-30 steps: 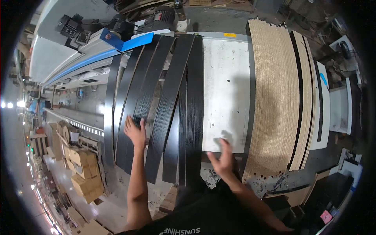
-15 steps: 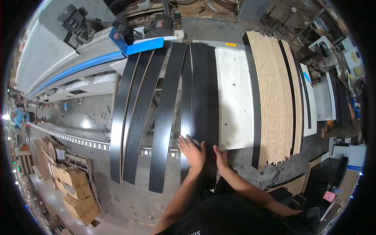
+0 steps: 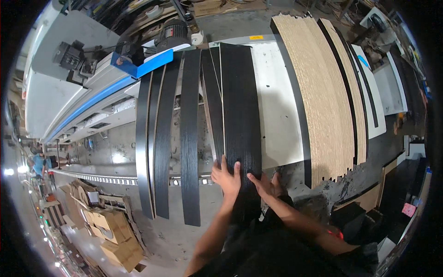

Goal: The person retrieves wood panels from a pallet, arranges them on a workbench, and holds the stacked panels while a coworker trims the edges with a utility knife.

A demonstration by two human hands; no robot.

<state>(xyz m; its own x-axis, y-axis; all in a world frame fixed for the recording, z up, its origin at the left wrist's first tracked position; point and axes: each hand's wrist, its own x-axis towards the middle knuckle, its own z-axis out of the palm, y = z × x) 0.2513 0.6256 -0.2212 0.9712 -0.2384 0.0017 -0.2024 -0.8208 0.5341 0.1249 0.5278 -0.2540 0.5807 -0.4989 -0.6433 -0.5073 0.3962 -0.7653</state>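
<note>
A wide black wood-grain board (image 3: 242, 106) lies lengthwise in front of me, with narrower black strips (image 3: 213, 83) against its left side. My left hand (image 3: 226, 179) rests on the near end, its fingers stretched and apart across the seam between the board and the strip. At the board's right edge is my right hand (image 3: 265, 185), thumb on the top face and the other fingers extended outside the edge. Neither hand is closed round the board. Further left lie more loose black strips (image 3: 190, 138), spaced apart.
A white panel (image 3: 279, 111) shows right of the board. Beyond it stands a stack of pale, wood-grain strips (image 3: 323, 106) with black ones beside it. Far left is a machine with a blue guard (image 3: 154, 62) and a motor (image 3: 171, 34). Cardboard boxes (image 3: 113, 231) sit on the floor.
My view has turned, shifting the scene. Both hands stay at the near end of the board; the right hand's fingers now show outside its edge. The strip beside the board now sits at a slant.
</note>
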